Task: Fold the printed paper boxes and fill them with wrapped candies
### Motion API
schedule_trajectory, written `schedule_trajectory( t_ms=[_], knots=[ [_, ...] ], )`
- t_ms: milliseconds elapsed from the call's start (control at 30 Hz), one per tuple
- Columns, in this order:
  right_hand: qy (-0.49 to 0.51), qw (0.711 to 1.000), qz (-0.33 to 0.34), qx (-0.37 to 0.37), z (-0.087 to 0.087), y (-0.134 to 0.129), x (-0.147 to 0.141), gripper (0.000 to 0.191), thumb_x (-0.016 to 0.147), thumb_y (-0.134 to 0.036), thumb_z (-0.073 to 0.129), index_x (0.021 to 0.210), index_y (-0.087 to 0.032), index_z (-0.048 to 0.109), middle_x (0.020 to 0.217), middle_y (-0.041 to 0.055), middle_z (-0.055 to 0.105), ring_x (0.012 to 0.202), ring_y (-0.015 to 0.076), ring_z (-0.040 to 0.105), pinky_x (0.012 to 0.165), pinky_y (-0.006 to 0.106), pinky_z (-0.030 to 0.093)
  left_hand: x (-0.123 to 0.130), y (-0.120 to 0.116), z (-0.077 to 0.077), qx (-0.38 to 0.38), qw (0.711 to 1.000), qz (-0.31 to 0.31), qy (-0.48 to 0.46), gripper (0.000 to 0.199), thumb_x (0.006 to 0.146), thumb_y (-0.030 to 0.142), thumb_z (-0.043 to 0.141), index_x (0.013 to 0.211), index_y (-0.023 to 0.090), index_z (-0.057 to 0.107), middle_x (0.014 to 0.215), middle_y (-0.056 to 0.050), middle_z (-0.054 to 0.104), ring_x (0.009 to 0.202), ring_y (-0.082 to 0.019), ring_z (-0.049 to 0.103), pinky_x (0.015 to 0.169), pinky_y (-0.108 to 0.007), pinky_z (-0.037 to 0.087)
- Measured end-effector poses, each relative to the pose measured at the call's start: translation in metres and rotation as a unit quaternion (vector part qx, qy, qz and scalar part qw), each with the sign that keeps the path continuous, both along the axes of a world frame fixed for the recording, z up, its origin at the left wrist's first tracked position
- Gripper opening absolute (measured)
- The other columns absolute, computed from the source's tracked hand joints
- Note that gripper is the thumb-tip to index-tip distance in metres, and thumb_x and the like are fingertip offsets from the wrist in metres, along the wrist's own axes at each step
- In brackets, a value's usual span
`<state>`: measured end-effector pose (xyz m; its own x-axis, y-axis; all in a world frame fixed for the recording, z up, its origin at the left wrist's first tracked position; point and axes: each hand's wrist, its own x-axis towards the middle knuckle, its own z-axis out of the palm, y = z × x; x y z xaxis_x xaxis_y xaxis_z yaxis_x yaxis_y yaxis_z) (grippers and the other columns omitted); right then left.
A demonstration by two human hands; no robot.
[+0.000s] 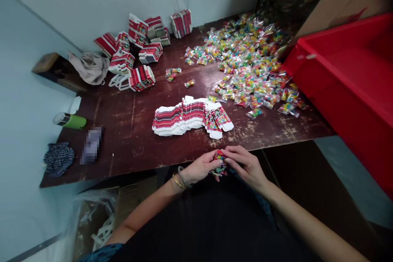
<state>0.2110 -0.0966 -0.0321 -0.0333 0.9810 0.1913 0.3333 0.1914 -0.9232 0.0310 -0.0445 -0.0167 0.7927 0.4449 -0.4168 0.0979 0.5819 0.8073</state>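
Note:
Just off the table's near edge, my left hand [202,168] is wrapped round a small printed candy box [218,165], red and dark with colourful spots. My right hand [244,164] pinches the box's upper end with thumb and fingers. Parts of the box are hidden behind my fingers. In front of both hands lies a fanned row of flattened candy boxes [181,118], red and white with white flaps. Beyond it, a large heap of clear-wrapped candy packets [245,61] spreads over the dark wooden table [129,143]; a few single packets [189,83] lie apart.
Banded stacks of flat boxes [141,77] stand at the back left. A red plastic bin [344,77] and a cardboard carton [334,8] border the heap on the right. A green bottle [73,121] and checked cloth [58,159] lie left. Below is a plastic-lined box [98,217].

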Motion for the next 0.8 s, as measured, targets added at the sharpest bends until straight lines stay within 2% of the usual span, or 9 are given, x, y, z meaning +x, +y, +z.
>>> schedule_trajectory(
  t_ms=[100, 167, 233, 333, 433, 500, 600, 700, 800],
  knots=[
    [-0.009, 1.000, 0.002, -0.010, 0.010, -0.010, 0.016, 0.024, 0.091, -0.030, 0.059, 0.111, -0.029, 0.072, 0.103, 0.0055, 0.071, 0.093, 0.0197, 0.065, 0.082, 0.034, 0.053, 0.006, -0.007, 0.000, 0.005, 1.000, 0.002, -0.014, 0.049, 0.087, 0.046, 0.058, 0.126, 0.017, 0.053, 0.105, -0.010, 0.061, 0.093, -0.022, 0.061, 0.074, -0.033, 0.052],
    [-0.025, 0.998, 0.011, -0.054, 0.026, -0.017, 0.046, 0.023, 0.092, -0.033, 0.058, 0.108, -0.027, 0.073, 0.103, 0.0064, 0.072, 0.095, 0.0208, 0.065, 0.084, 0.035, 0.053, 0.009, -0.006, 0.003, 0.069, 0.998, 0.002, -0.009, 0.049, 0.087, 0.045, 0.060, 0.129, 0.020, 0.054, 0.123, -0.011, 0.059, 0.113, -0.025, 0.055, 0.095, -0.039, 0.045],
    [-0.073, 0.990, 0.042, -0.112, 0.040, -0.018, 0.080, 0.022, 0.091, -0.035, 0.058, 0.104, -0.027, 0.074, 0.104, 0.0068, 0.072, 0.097, 0.0220, 0.065, 0.086, 0.035, 0.053, 0.007, 0.001, 0.004, 0.123, 0.992, 0.005, 0.008, 0.049, 0.085, 0.042, 0.063, 0.128, 0.021, 0.056, 0.132, -0.011, 0.056, 0.123, -0.026, 0.049, 0.105, -0.040, 0.036],
    [-0.167, 0.973, 0.099, -0.125, 0.042, 0.002, 0.107, 0.022, 0.090, -0.039, 0.060, 0.100, -0.026, 0.075, 0.105, 0.0066, 0.071, 0.099, 0.0238, 0.065, 0.087, 0.037, 0.052, 0.002, 0.014, 0.002, 0.099, 0.994, 0.040, 0.038, 0.046, 0.085, 0.040, 0.063, 0.125, 0.018, 0.058, 0.122, -0.013, 0.060, 0.110, -0.024, 0.057, 0.095, -0.038, 0.043],
    [-0.244, 0.965, 0.094, -0.022, 0.018, 0.054, 0.089, 0.028, 0.093, -0.030, 0.051, 0.113, -0.023, 0.070, 0.117, 0.0092, 0.067, 0.111, 0.0248, 0.060, 0.094, 0.040, 0.049, 0.000, 0.021, -0.002, 0.055, 0.993, 0.084, 0.056, 0.042, 0.085, 0.040, 0.061, 0.120, 0.016, 0.059, 0.110, -0.012, 0.063, 0.095, -0.020, 0.061, 0.082, -0.034, 0.048],
    [-0.342, 0.936, 0.077, 0.039, 0.002, 0.094, 0.067, 0.036, 0.090, -0.020, 0.051, 0.124, -0.018, 0.063, 0.129, 0.0133, 0.060, 0.118, 0.0273, 0.054, 0.098, 0.043, 0.045, -0.001, 0.020, -0.002, 0.051, 0.994, 0.078, 0.054, 0.041, 0.084, 0.040, 0.062, 0.117, 0.016, 0.060, 0.108, -0.011, 0.062, 0.093, -0.019, 0.062, 0.080, -0.032, 0.048],
    [-0.497, 0.855, 0.113, 0.089, -0.007, 0.137, 0.044, 0.041, 0.084, -0.015, 0.056, 0.125, -0.009, 0.060, 0.129, 0.0187, 0.058, 0.117, 0.0328, 0.051, 0.099, 0.048, 0.038, -0.005, 0.016, 0.000, 0.045, 0.996, 0.054, 0.054, 0.040, 0.083, 0.039, 0.063, 0.115, 0.014, 0.062, 0.105, -0.011, 0.063, 0.091, -0.019, 0.062, 0.078, -0.031, 0.048],
    [-0.575, 0.793, 0.156, 0.123, -0.005, 0.151, 0.042, 0.027, 0.089, -0.013, 0.050, 0.108, -0.007, 0.068, 0.113, 0.0189, 0.065, 0.102, 0.0304, 0.057, 0.099, 0.047, 0.035, -0.010, 0.016, 0.000, 0.020, 0.994, 0.076, 0.071, 0.040, 0.082, 0.039, 0.065, 0.112, 0.013, 0.063, 0.103, -0.011, 0.063, 0.090, -0.019, 0.063, 0.077, -0.031, 0.048],
    [-0.597, 0.773, 0.168, 0.132, 0.003, 0.143, 0.048, 0.024, 0.091, -0.011, 0.047, 0.097, -0.009, 0.070, 0.100, 0.0166, 0.068, 0.091, 0.0275, 0.059, 0.097, 0.044, 0.036, -0.010, 0.020, -0.002, -0.019, 0.993, 0.100, 0.065, 0.042, 0.081, 0.040, 0.067, 0.111, 0.012, 0.063, 0.103, -0.012, 0.064, 0.088, -0.020, 0.063, 0.076, -0.031, 0.047]
  ],
)
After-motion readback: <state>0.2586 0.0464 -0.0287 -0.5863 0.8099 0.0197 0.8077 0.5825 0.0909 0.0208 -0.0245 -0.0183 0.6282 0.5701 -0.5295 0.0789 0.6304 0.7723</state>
